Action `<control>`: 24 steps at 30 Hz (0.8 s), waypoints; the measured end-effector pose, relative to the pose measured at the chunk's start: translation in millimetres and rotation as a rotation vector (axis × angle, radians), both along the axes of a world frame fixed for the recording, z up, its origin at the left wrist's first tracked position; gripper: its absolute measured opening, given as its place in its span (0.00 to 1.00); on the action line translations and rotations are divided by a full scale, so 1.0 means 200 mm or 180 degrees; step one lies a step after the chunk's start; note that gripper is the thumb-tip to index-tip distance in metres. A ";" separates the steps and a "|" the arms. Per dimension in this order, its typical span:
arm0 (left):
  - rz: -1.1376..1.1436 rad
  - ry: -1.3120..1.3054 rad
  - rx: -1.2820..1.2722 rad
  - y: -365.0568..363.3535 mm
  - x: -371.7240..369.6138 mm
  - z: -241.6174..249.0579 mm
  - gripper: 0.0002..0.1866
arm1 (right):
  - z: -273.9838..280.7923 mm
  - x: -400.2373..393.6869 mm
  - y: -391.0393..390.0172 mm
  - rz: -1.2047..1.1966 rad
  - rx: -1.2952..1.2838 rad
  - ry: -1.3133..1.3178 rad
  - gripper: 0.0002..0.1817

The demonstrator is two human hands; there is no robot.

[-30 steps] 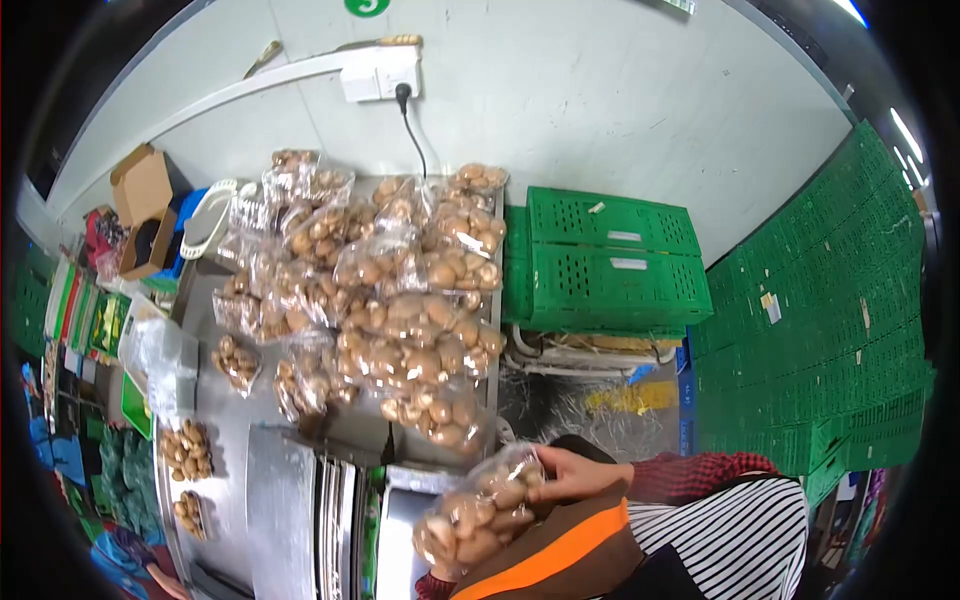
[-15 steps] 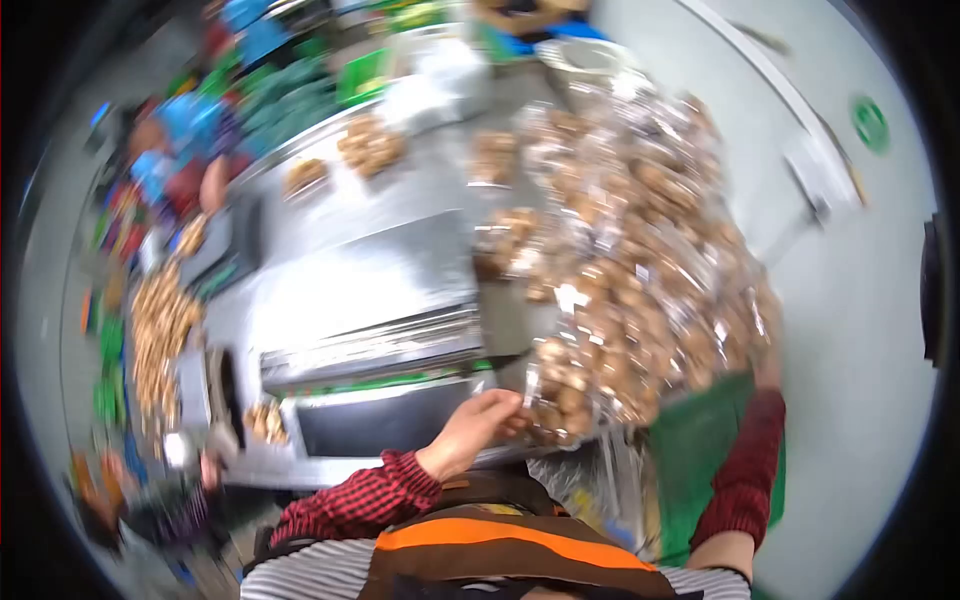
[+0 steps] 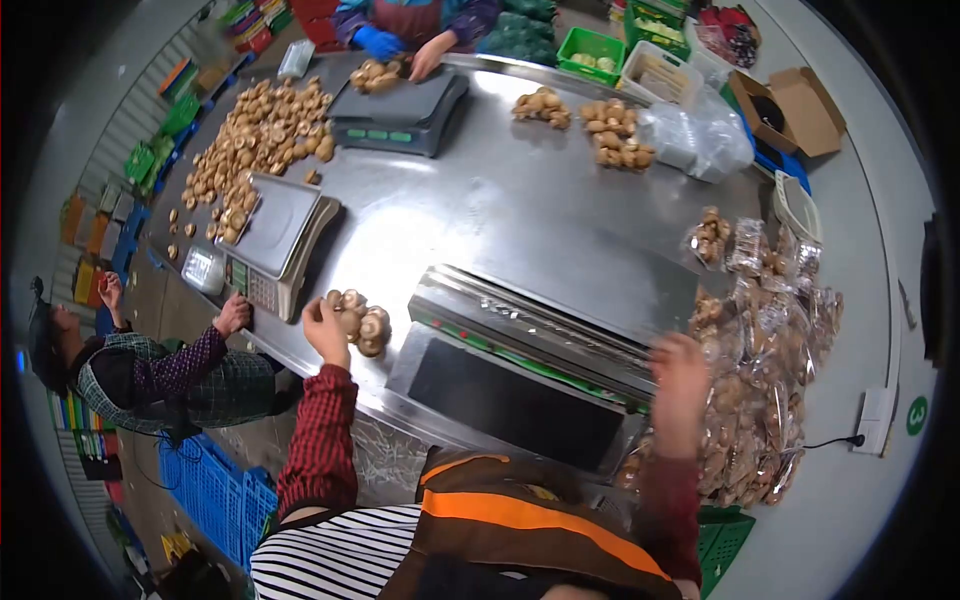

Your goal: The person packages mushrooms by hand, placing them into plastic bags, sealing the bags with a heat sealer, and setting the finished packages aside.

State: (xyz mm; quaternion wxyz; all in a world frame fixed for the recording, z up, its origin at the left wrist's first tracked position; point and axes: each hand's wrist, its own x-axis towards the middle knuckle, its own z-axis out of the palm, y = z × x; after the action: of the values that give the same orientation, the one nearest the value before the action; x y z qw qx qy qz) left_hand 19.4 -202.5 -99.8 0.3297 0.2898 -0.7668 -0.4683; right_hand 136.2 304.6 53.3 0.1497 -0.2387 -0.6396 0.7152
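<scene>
At the table's front edge, my left hand (image 3: 326,335) has its fingers curled at the left side of a small pack of brown mushrooms (image 3: 372,330). Any tray beneath that pack is hidden. My right hand (image 3: 680,375) is smeared by motion above the right end of the wrapping machine (image 3: 530,325), and its fingers cannot be made out clearly. Next to it rises a heap of film-wrapped mushroom packs (image 3: 755,400). A dark flat plate (image 3: 515,405) lies along the machine's front.
Two scales (image 3: 275,235) (image 3: 395,110) stand by loose mushrooms (image 3: 255,135). A co-worker's gloved hand (image 3: 378,42) is behind the far one; another person (image 3: 150,370) stands left. Mushroom packs (image 3: 615,135), plastic bags (image 3: 700,135) and a cardboard box (image 3: 800,110) are at back right.
The view has swung left. My left hand has moved from the wrapped heap to the mushroom pack left of the machine. My right hand has come from the heap's right side toward the machine.
</scene>
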 end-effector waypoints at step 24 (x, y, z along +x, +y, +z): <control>-0.1155 -0.0803 0.0282 -0.50 0.00 -0.22 0.23 | -0.77 -0.52 -2.26 0.1676 0.1374 -0.2162 0.58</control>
State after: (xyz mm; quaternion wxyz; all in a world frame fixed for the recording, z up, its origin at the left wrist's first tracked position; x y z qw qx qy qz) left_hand 19.5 -302.1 -144.8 0.1286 0.2176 -0.8201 -0.5133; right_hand 31.3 -147.7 -100.0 -0.2078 -0.2522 -0.8249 0.4613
